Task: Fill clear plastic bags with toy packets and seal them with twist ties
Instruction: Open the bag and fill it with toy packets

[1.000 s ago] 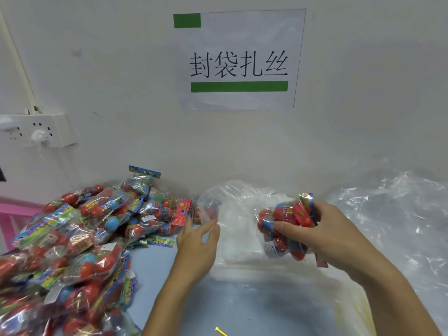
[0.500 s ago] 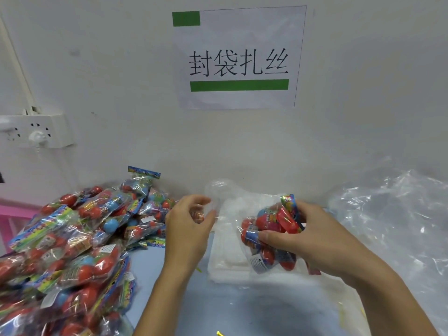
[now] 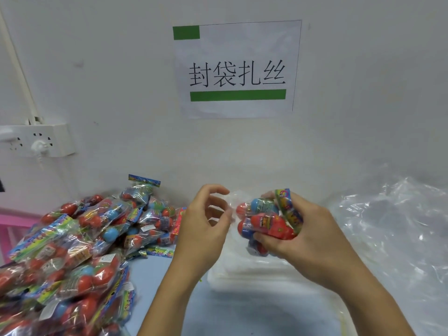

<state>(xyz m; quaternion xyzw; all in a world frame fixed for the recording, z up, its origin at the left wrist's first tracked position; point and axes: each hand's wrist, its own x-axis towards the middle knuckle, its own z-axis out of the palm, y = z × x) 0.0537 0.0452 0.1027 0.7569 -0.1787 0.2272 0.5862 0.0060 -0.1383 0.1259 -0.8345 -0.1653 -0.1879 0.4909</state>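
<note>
My right hand (image 3: 308, 241) grips a toy packet (image 3: 269, 221) of red and blue balls with a colourful header card, held up above the table. My left hand (image 3: 203, 226) is just left of it, fingers curled, pinching the rim of a clear plastic bag (image 3: 230, 202) that is hard to make out. Under both hands lies a flat white stack of clear bags (image 3: 244, 275). A large heap of toy packets (image 3: 72, 251) covers the table's left side.
A crumpled mass of clear plastic (image 3: 392, 234) fills the right. The white wall close behind carries a paper sign (image 3: 237, 69) and a power strip (image 3: 38, 140). Blue table surface (image 3: 150, 277) shows between the heap and my left arm.
Both hands have risen and drawn together. My left hand went from lying fairly flat on the bag to curling its fingers round the rim; my right hand brought the packet leftward toward it.
</note>
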